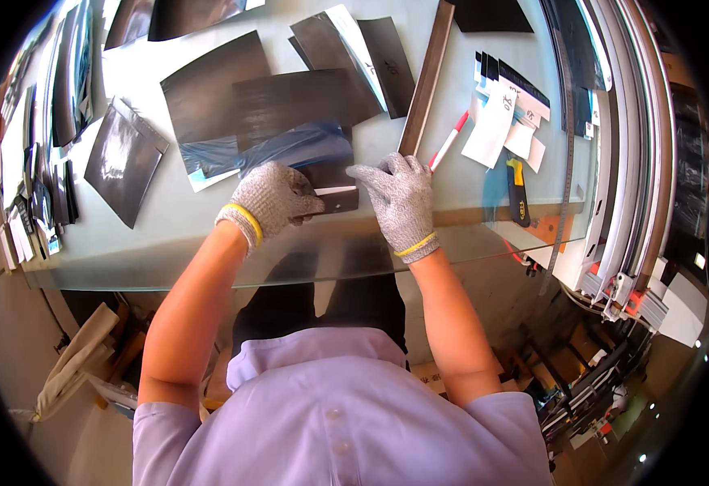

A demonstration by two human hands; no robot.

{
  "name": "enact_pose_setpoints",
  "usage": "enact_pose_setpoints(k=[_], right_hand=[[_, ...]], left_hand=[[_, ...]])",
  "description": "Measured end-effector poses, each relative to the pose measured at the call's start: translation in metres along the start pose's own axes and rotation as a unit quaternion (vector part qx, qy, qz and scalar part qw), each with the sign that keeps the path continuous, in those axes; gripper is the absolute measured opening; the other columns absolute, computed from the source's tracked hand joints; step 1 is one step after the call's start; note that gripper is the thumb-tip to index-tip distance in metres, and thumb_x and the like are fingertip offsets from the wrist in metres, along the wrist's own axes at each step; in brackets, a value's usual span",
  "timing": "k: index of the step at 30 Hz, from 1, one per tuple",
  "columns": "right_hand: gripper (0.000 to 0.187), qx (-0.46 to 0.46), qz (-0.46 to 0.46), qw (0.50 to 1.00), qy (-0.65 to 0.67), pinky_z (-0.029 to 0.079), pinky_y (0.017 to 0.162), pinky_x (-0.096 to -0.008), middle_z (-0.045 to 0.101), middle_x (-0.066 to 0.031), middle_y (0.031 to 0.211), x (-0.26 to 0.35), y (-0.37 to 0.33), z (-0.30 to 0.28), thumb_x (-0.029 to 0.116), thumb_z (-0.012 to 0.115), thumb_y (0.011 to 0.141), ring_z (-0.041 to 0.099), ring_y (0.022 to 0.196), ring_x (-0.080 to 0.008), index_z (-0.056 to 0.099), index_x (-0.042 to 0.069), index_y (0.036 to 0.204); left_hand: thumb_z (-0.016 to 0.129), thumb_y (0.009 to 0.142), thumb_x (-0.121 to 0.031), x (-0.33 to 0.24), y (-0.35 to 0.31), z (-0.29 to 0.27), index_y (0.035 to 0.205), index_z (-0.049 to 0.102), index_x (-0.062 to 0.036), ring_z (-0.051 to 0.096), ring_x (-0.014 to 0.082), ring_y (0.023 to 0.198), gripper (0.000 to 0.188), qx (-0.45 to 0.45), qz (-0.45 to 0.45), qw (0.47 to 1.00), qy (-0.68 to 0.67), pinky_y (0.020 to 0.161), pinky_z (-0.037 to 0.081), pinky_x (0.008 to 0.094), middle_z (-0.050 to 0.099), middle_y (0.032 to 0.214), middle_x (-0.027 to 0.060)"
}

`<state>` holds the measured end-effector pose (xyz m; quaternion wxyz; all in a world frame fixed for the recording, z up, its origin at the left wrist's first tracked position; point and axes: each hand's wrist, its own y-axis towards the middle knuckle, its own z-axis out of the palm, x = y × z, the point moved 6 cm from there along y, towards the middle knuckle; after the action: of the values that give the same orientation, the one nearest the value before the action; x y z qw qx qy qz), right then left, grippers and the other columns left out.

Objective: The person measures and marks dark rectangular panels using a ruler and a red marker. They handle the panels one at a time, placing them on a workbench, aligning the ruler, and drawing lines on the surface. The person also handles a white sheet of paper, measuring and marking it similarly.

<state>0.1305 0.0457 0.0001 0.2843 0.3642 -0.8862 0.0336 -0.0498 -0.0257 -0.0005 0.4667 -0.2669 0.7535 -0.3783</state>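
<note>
Both my hands wear grey knit gloves with yellow cuff bands. My left hand [273,198] is closed on a small dark film piece [340,202] above the glass table's near part; a narrow white strip [334,190] shows along it. Just right of that piece is my right hand [403,198], one finger stretched out toward its upper corner, the others partly bent. Whether that fingertip touches the film I cannot tell. Beyond my left hand lie larger dark film sheets [290,101] with crinkled clear-blue film [298,147] at their near edge.
A dark metal bar [429,77] lies beyond my right hand, beside a red-and-white marker [449,142]. White labelled slips [492,121] and a yellow-black utility knife [517,192] lie to the right. A dark sheet [126,162] and stacked strips [67,81] are at left. The glass table [152,263] ends near my waist.
</note>
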Motion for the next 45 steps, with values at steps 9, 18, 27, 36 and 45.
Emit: enact_pose_setpoints(k=[9,18,27,36,45], right_hand=[[0.026,-0.021,0.031,0.999,0.021,0.041,0.076,-0.0441,0.054,-0.0013,0.082,-0.003,-0.001,0.002,0.013,0.066,0.084,0.055,0.083,-0.0267,0.079,0.029,0.1],[0.028,-0.021,0.041,0.999,0.017,0.041,0.078,-0.0445,0.054,-0.0003,0.084,-0.006,-0.004,0.005,0.012,0.066,0.082,0.055,0.085,-0.0259,0.078,0.029,0.1],[0.028,-0.022,0.045,0.998,0.024,0.042,0.079,-0.0441,0.054,-0.0003,0.084,-0.005,-0.003,0.004,0.011,0.066,0.081,0.055,0.085,-0.0256,0.079,0.029,0.1],[0.029,-0.021,0.05,0.998,0.026,0.041,0.078,-0.0437,0.053,-0.0001,0.084,-0.008,-0.004,0.008,0.012,0.066,0.08,0.055,0.085,-0.025,0.08,0.029,0.1],[0.028,-0.026,0.052,0.998,0.023,0.04,0.08,-0.0441,0.054,0.0002,0.085,-0.006,-0.003,0.006,0.012,0.066,0.081,0.055,0.085,-0.0252,0.079,0.029,0.099]], left_hand=[[0.078,0.09,-0.019,0.005,0.012,0.001,0.088,0.074,-0.0006,0.069,0.01,0.061,0.019,0.041,-0.061,0.995,-0.064,0.054,0.049,0.0232,0.074,0.074,0.0045],[0.076,0.091,-0.015,0.003,0.017,0.0,0.086,0.075,0.0031,0.069,0.0122,0.061,0.019,0.001,-0.026,1.0,0.003,0.057,0.052,0.0271,0.073,0.073,0.0082],[0.076,0.09,-0.015,-0.01,0.016,-0.005,0.089,0.075,0.0018,0.069,0.0121,0.061,0.017,0.056,-0.036,0.998,-0.007,0.055,0.051,0.0242,0.074,0.074,0.0071],[0.075,0.091,-0.015,-0.009,0.017,-0.004,0.089,0.075,0.0039,0.07,0.0132,0.061,0.019,0.052,-0.029,0.998,-0.009,0.056,0.054,0.0248,0.075,0.075,0.0091],[0.077,0.089,-0.01,-0.007,0.017,-0.002,0.09,0.074,0.0079,0.069,0.016,0.062,0.018,0.032,-0.034,0.999,-0.019,0.06,0.058,0.0287,0.073,0.074,0.0126]])
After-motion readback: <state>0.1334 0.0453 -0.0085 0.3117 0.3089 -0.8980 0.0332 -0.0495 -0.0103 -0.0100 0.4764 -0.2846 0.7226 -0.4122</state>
